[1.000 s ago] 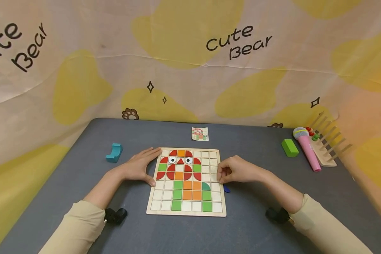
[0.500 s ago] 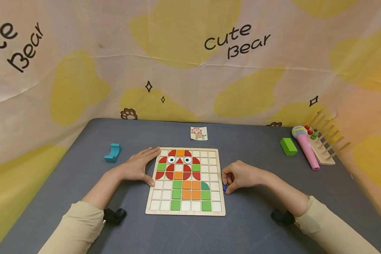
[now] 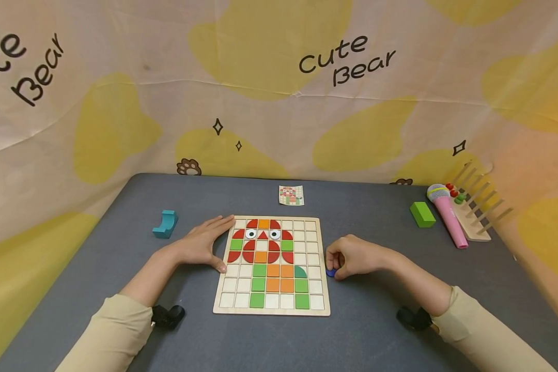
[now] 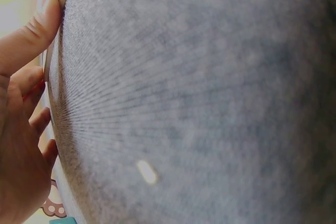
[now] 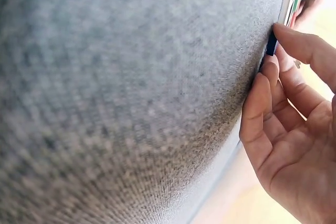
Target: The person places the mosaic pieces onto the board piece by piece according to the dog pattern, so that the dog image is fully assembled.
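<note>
A wooden grid board (image 3: 272, 308) lies on the grey table (image 3: 362, 336), with red, green and orange tiles forming a figure with two white eyes. My left hand (image 3: 202, 247) rests flat against the board's left edge, fingers straight; the left wrist view shows its thumb (image 4: 32, 30) pressed on that edge. My right hand (image 3: 353, 257) sits just right of the board with fingers curled, pinching a small blue piece (image 3: 330, 272) that lies on the table. In the right wrist view the blue piece (image 5: 271, 44) shows between thumb and fingertips.
A small pattern card (image 3: 291, 195) lies beyond the board. A teal arch block (image 3: 165, 223) is at the left. At the right are a green block (image 3: 422, 214), a pink toy microphone (image 3: 448, 216) and a wooden peg rack (image 3: 476, 212). A patterned cloth backdrop surrounds the table.
My right hand moved off the board's right edge down to the blue piece on the table and closed its fingers on it. The left hand stayed put.
</note>
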